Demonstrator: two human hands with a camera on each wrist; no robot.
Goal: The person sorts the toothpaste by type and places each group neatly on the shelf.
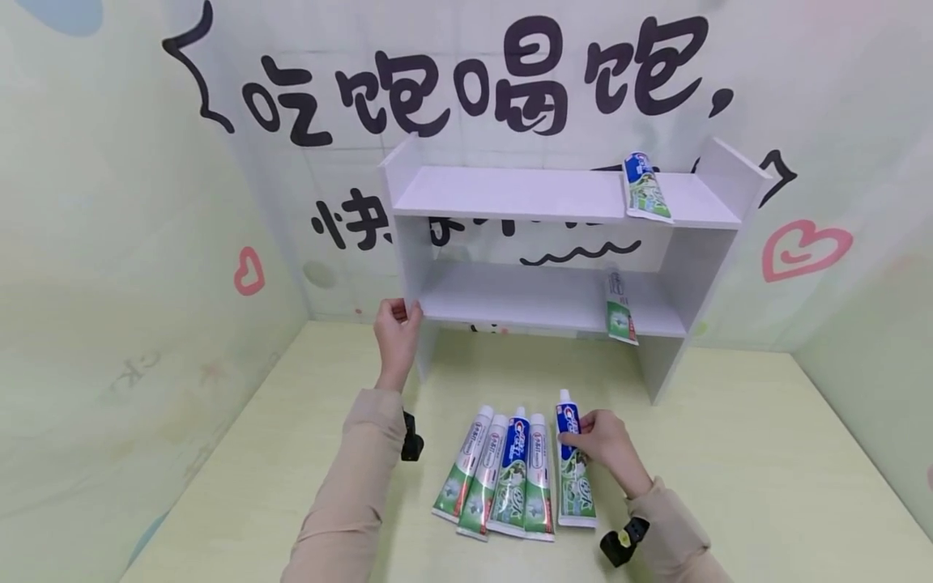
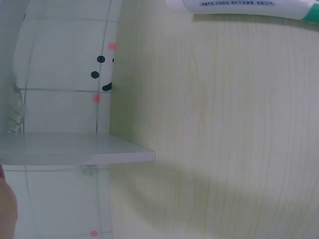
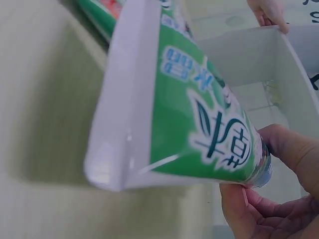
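My right hand (image 1: 611, 449) pinches a blue-and-green toothpaste tube (image 1: 579, 494) between thumb and fingers, near its upper part. In the right wrist view, that tube's flat end (image 3: 124, 104) points toward the camera and is raised over the table. To its left lies a row of several toothpaste tubes, among them a white-and-green one (image 1: 538, 478) and another blue-and-green one (image 1: 509, 478), caps facing the shelf. My left hand (image 1: 398, 336) grips the left side panel of the white shelf (image 1: 503, 194), fingers curled at the panel's edge.
A blue-and-green tube (image 1: 645, 188) lies on the top board, toward the right. On the middle board a white-and-green tube (image 1: 619, 312) sticks out past the front edge. The shelf stands at the back of the pale wooden table (image 1: 765, 470), before a wall (image 1: 466, 32) with black lettering.
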